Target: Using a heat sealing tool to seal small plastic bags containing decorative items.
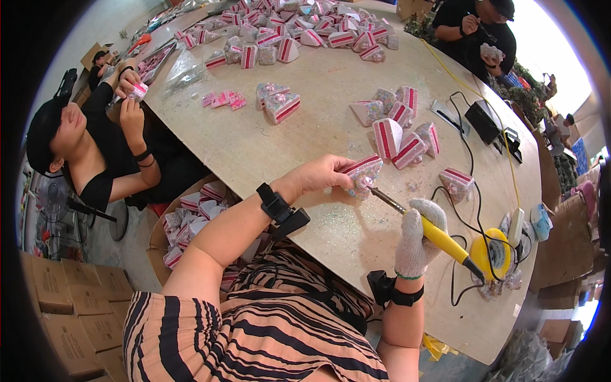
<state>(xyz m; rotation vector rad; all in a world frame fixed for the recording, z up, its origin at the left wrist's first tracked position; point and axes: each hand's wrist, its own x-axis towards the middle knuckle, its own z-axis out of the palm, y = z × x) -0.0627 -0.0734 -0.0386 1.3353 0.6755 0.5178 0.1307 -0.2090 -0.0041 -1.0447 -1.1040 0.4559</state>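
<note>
gloved right hand (415, 239) grips yellow soldering iron (439, 237) near table (318, 121) edge, tip at wedge box (361, 170) i pinch in left hand (321, 175) to steady it.

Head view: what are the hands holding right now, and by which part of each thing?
The left hand grips a pink-striped wedge box by its near end. The gloved right hand holds a soldering iron by its yellow handle, its tip at the box.
</note>
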